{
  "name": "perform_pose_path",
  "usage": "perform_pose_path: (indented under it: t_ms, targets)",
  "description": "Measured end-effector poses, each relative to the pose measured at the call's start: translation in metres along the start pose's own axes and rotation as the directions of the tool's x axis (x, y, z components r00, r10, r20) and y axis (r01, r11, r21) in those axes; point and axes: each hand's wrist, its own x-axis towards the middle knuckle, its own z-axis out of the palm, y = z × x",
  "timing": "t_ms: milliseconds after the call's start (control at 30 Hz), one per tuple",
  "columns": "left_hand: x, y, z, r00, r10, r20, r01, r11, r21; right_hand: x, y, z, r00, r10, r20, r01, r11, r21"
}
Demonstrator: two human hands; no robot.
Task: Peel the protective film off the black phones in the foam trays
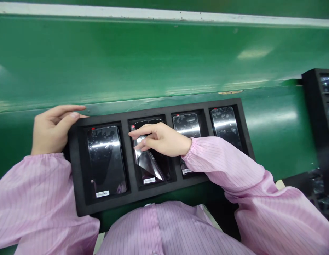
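Note:
A black tray (100, 209) lies in front of me, with a dark glass phone screen in each compartment. My right hand (163, 140) reaches over the second screen from the left (147, 173), its fingers on a clear protective film (147, 161). The film is partly lifted and folds diagonally across that screen; a red tab shows at its upper left. My left hand (54, 127) rests at the tray's upper left corner, index finger stretched out and fingertips by the rim. Beside it, the leftmost screen (107, 163) carries a white barcode label and bubbled film.
Two more screens, the third (187, 124) and the rightmost (225, 122), sit in the right compartments; my right forearm covers part of them. Another black tray (310, 102) stands at the right edge. A green panel (154, 60) rises behind the green table (281, 134).

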Motion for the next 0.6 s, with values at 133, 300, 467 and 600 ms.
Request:
perform_pose_path:
  t_ms: [133,300,467,600]
  targets:
    - [0.000,0.001,-0.001,0.999,-0.025,0.024,0.025,1.000,0.002,0.000,0.001,0.004,0.999,0.025,-0.037,-0.025,1.000,0.015]
    - [-0.001,0.000,-0.002,0.999,-0.025,0.040,0.025,1.000,0.002,-0.001,-0.001,0.008,0.994,0.057,-0.090,-0.054,0.998,0.030]
    - [0.000,-0.003,-0.004,0.997,-0.037,0.066,0.036,0.999,0.005,-0.017,-0.005,0.015,0.990,-0.122,-0.066,0.105,0.969,-0.222]
    - [0.002,-0.005,-0.005,0.993,-0.070,0.097,0.070,0.998,0.010,-0.036,0.002,0.029,0.897,-0.425,0.122,0.399,0.661,-0.635]
